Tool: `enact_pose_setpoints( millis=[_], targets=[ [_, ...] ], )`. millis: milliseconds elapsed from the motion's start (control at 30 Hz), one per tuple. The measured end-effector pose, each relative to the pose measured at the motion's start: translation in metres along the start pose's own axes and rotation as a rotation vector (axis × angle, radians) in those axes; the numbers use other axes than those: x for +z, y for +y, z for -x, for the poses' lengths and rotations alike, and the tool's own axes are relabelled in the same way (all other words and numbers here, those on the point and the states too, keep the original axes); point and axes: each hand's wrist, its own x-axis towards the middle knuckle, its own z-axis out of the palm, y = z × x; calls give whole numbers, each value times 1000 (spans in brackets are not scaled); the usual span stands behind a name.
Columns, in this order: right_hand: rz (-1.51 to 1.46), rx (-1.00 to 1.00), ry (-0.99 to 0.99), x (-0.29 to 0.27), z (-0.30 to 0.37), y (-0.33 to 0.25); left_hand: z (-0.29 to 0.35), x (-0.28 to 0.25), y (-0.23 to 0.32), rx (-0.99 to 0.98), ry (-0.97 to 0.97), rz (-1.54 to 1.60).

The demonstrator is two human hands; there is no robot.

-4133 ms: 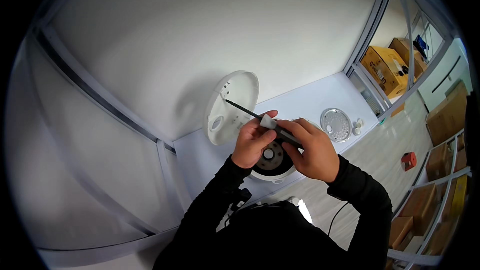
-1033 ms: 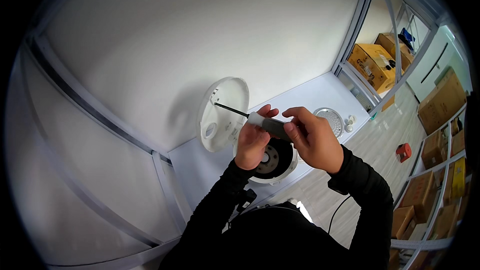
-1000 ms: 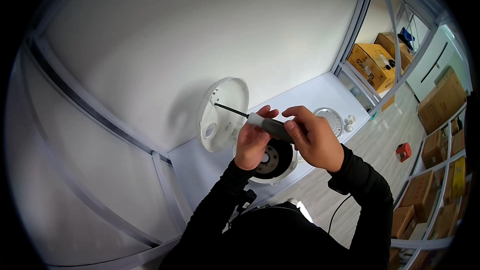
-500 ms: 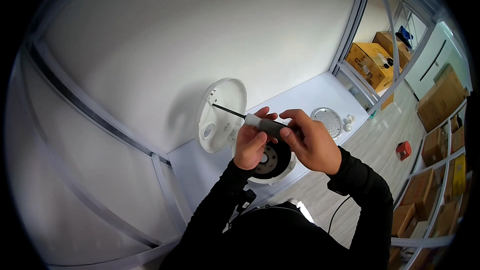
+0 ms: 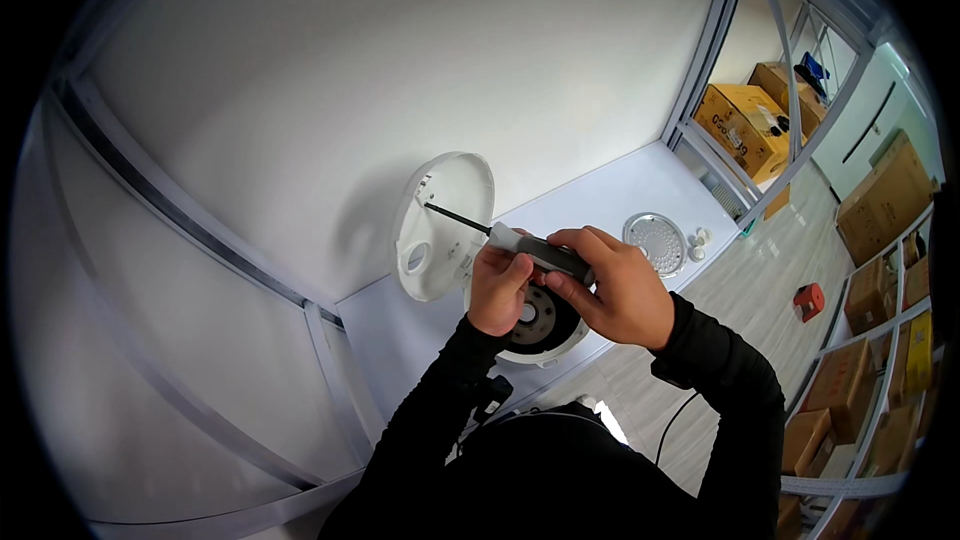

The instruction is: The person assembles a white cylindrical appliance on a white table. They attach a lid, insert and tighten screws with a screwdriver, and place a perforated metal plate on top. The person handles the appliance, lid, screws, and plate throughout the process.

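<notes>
A screwdriver [image 5: 458,219] with a long dark shaft and a grey-and-white handle slants up to the left. Its tip meets the inner face of a raised white lid [image 5: 470,190], near the lid's upper left side. My left hand [image 5: 497,292] curls around the front of the handle, by the shaft. My right hand [image 5: 632,290] grips the handle's rear end between thumb and fingers. Below my hands stands the white round body of what looks like a rice cooker [image 5: 556,356], its dark inside showing a round metal plate; my hands hide part of it.
On the white table [image 5: 390,340], to the right, lie a round perforated metal plate [image 5: 656,243] and several small white parts [image 5: 698,242]. A wall rises behind the lid. Shelves with cardboard boxes [image 5: 840,380] and a red object [image 5: 808,302] on the floor are at far right.
The fingers of my right hand have closed more around the handle's rear end. The lid has shifted very slightly, while the screwdriver tip stays at the same spot on it.
</notes>
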Motion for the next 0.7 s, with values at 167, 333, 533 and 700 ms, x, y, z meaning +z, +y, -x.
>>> enact_pose_setpoints(
  millis=[167, 333, 533, 700],
  targets=[
    [-10, -4, 26, 2, 3, 3, 1, 10, 9, -32, 16, -60],
    [-43, 40, -49, 1, 7, 6, 5, 9, 14, -97, 55, -144],
    [-39, 152, -155, 0, 19, 16, 11, 5, 10, -192, 13, -248],
    [-41, 130, -132, -1, 28, 31, 10, 17, 8, -224, -26, -382]
  ],
)
